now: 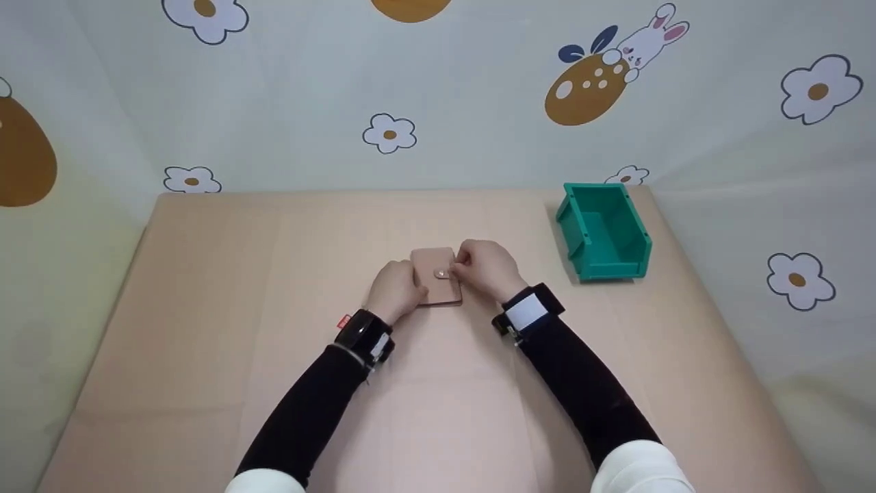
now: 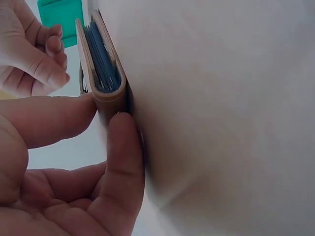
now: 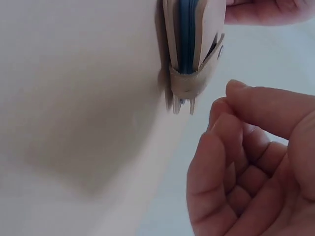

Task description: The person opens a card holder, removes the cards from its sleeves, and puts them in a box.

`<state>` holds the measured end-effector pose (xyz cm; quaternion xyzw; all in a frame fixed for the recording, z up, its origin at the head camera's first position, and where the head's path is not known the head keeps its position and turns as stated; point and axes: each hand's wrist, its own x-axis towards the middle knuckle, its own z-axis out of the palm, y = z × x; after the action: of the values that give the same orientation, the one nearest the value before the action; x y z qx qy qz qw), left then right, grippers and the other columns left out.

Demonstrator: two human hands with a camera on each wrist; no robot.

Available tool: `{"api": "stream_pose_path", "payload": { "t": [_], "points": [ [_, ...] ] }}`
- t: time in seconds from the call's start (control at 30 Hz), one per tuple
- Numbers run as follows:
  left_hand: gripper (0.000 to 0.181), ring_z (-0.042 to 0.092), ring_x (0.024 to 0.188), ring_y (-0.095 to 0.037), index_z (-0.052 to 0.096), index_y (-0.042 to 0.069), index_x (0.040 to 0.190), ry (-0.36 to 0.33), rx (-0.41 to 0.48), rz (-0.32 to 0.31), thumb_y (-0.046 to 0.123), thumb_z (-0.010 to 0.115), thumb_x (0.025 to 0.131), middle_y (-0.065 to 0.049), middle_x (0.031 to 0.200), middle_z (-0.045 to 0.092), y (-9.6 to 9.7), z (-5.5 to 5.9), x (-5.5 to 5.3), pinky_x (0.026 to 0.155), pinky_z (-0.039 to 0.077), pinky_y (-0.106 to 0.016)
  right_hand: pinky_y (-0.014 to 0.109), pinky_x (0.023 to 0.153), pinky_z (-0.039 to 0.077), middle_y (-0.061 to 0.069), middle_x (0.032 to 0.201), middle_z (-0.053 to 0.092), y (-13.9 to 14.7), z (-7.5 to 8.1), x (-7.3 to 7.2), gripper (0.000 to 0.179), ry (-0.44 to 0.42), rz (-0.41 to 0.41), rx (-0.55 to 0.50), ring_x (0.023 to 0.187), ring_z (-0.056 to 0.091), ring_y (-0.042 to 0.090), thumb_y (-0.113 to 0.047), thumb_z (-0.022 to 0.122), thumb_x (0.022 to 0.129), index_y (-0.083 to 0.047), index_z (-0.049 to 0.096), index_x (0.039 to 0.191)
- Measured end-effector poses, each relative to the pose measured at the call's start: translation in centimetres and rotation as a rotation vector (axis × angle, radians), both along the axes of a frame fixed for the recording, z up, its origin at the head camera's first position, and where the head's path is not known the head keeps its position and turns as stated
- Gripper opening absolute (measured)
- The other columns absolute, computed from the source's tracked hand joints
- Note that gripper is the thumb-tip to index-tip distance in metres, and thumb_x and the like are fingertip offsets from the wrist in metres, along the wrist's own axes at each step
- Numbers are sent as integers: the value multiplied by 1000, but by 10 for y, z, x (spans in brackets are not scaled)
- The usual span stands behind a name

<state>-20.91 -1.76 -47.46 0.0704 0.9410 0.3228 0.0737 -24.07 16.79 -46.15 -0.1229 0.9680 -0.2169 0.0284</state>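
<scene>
A small pinkish-beige card wallet [image 1: 432, 284] lies on the table, its snap strap [image 1: 442, 273] across the right edge. My left hand [image 1: 397, 290] pinches its spine [image 2: 109, 102] between thumb and fingers in the left wrist view. Dark blue inner sleeves [image 2: 101, 61] show between the covers. Beside the strap is my right hand [image 1: 489, 267], with loosely bent fingers and the thumb near the index finger. The right wrist view shows a gap between that hand [image 3: 246, 162] and the strapped edge of the wallet [image 3: 189, 84]; nothing is held there.
A green open-front plastic bin [image 1: 606, 233] stands at the back right of the table. The beige tabletop [image 1: 205, 329] runs back to a pale curtain [image 1: 287, 96] printed with flowers and a rabbit. Curtain also hangs along both sides.
</scene>
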Motion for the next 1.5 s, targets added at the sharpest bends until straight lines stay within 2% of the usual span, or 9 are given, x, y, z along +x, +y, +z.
{"api": "stream_pose_path", "payload": {
  "t": [0.13, 0.33, 0.73, 1.07, 1.3, 1.5],
  "points": [
    [15, 55, 69, -24, 58, 6, 73, 25, 3, 1, 7, 70, 81, -7, 74, 60, -1, -1, 0, 68, 47, -38, 38, 72, 49, 2, 80, 66, -9, -2, -1, 22, 29, 70, 3, 74, 60, 21, -28, 76, 88, -9, 66, 82],
    [13, 57, 74, -26, 61, 2, 81, 37, 5, -5, 9, 71, 83, -11, 80, 63, -2, -3, 1, 72, 48, -41, 38, 72, 49, 3, 79, 65, -19, -4, -2, 21, 36, 115, 55, 75, 60, 22, -26, 76, 88, -9, 65, 81],
    [16, 57, 75, -26, 59, 4, 81, 20, 25, 1, 11, 72, 85, -9, 79, 61, -2, -2, 1, 73, 48, -40, 36, 70, 49, 2, 78, 61, -25, -7, 0, 25, 14, 98, 84, 75, 58, 21, -27, 80, 83, -10, 62, 81],
    [14, 55, 75, -26, 59, 3, 84, 5, 59, 3, 10, 72, 85, -7, 79, 58, -2, -2, 1, 74, 47, -40, 41, 64, 49, 5, 72, 57, -28, -8, 5, 20, 152, 139, 154, 69, 58, 25, -19, 70, 88, -9, 59, 73],
    [16, 51, 71, -23, 57, 4, 83, -17, 68, 20, 9, 72, 83, -5, 77, 54, -3, -1, -1, 70, 46, -38, 38, 61, 47, 1, 67, 51, -26, -8, 4, 23, 161, 147, 124, 63, 51, 20, -14, 67, 87, -10, 56, 67],
    [15, 52, 73, -25, 57, 4, 84, -17, 78, 17, 8, 71, 83, -6, 79, 55, -1, -1, 0, 73, 47, -40, 39, 59, 46, 1, 64, 48, -26, -9, 4, 26, 191, 155, 121, 61, 50, 21, -10, 65, 86, -11, 52, 64]
  ]
}}
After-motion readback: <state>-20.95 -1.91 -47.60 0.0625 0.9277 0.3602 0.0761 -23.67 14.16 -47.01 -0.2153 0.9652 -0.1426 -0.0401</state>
